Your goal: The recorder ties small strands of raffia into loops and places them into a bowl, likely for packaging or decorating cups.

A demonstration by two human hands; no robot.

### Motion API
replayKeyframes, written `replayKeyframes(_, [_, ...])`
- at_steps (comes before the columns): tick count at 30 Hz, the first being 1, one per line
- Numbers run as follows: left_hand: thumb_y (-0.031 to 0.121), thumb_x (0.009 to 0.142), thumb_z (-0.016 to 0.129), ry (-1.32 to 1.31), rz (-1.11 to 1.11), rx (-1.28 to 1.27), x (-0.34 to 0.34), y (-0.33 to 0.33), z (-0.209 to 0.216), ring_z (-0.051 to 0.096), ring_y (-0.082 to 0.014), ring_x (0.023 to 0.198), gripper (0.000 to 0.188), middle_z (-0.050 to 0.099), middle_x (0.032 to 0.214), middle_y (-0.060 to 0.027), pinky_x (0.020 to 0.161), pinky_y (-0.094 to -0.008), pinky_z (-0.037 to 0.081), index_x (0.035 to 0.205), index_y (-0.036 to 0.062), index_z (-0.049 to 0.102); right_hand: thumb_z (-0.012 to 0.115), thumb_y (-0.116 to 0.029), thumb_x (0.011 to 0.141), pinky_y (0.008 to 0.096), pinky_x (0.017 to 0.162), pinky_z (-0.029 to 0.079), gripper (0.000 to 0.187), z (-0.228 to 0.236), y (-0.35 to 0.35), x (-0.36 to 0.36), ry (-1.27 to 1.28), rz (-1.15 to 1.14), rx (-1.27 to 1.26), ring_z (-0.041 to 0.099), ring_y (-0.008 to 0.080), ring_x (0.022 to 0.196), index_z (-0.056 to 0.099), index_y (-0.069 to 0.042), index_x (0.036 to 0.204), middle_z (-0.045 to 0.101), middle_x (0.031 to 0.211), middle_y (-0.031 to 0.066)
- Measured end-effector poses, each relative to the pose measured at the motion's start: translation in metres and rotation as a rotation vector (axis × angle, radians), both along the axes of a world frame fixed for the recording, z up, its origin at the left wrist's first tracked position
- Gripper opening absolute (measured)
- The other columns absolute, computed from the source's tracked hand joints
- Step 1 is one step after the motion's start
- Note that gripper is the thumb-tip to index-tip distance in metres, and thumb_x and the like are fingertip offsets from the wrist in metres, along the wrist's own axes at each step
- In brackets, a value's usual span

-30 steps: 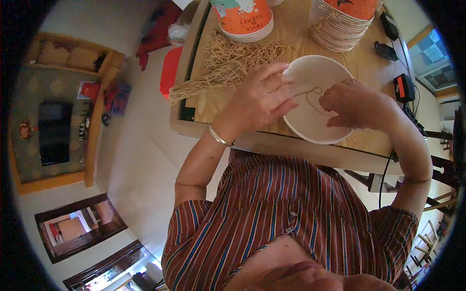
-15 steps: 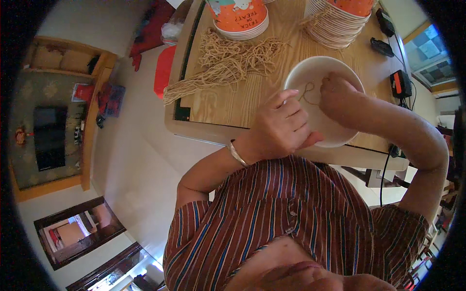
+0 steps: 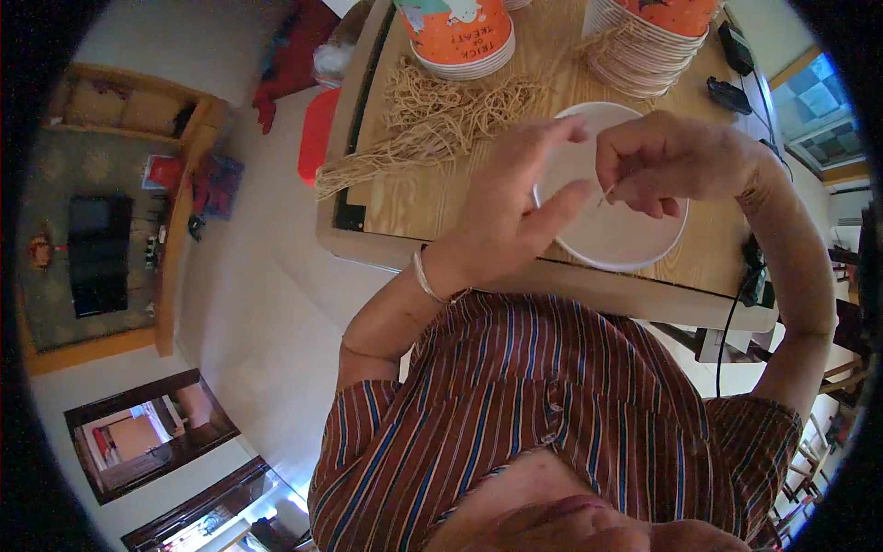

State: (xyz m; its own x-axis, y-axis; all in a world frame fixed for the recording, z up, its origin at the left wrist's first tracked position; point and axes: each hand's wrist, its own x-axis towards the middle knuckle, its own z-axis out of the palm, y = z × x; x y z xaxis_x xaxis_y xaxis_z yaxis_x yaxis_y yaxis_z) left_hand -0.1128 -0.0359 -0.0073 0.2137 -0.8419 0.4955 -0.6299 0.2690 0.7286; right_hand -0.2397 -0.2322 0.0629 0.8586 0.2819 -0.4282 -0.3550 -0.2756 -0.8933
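Note:
Over the near part of the wooden table, my right hand (image 3: 676, 158) is closed in a pinch above a round white tub (image 3: 635, 241). A short end of thin tan string (image 3: 603, 197) pokes out from its fingertips; the rest of the string is hidden. My left hand (image 3: 515, 198) is open beside it, thumb and fingers spread over the tub's left rim, with nothing seen in it. The tub's mouth faces up and its pale inside shows. Beyond my left hand, a loose bundle of tan strings (image 3: 441, 124) lies spread on the table.
Orange printed paper tubs (image 3: 464, 41) stand stacked at the far left of the table (image 3: 405, 207). Another tall stack of tubs (image 3: 644, 60) stands far right, strings at its side. Black devices and cables (image 3: 728, 95) line the right edge. A red stool (image 3: 318, 136) is beyond the left edge.
My right hand has come up out of the tub, bringing the string end with it. My left hand has spread its fingers and shifted slightly left. The string loop inside the tub no longer shows.

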Motion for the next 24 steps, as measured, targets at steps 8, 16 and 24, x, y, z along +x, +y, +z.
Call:
replayKeyframes(8, [0.012,0.089,0.06,0.365,-0.267,0.287,-0.006,-0.015,0.012,0.06,-0.0185,0.1,0.046,0.061,0.107,-0.0081,0.093,-0.0337,0.047,0.133,-0.0001,0.049,0.06,-0.014,0.094,0.0178,0.046,0.04,0.01,0.004,0.0,-0.008,-0.214,-0.2,0.06,0.052,0.0029,0.054,0.059,-0.004,0.095,0.056,0.067,-0.0028])
replayKeyframes(16, [0.018,0.101,0.047,0.753,-0.302,0.375,-0.007,-0.012,0.026,0.057,-0.013,0.075,0.029,0.057,0.08,-0.0036,0.079,-0.0292,0.05,0.121,-0.0017,0.055,0.059,-0.013,0.094,0.0173,0.045,0.039,0.009,-0.003,0.001,-0.014,-0.314,-0.354,0.059,0.049,0.0013,0.052,0.06,-0.004,0.093,0.055,0.064,-0.0035])
replayKeyframes(24, [0.02,0.102,0.046,0.746,-0.265,0.519,0.004,0.004,0.042,0.039,-0.0022,0.049,0.026,0.051,0.065,0.0011,0.044,-0.017,0.03,0.101,-0.0008,0.062,0.059,-0.012,0.093,0.0181,0.045,0.038,0.008,-0.01,-0.007,-0.018,-0.414,-0.511,0.006,0.049,0.0014,0.054,0.06,-0.005,0.091,0.053,0.064,-0.004])
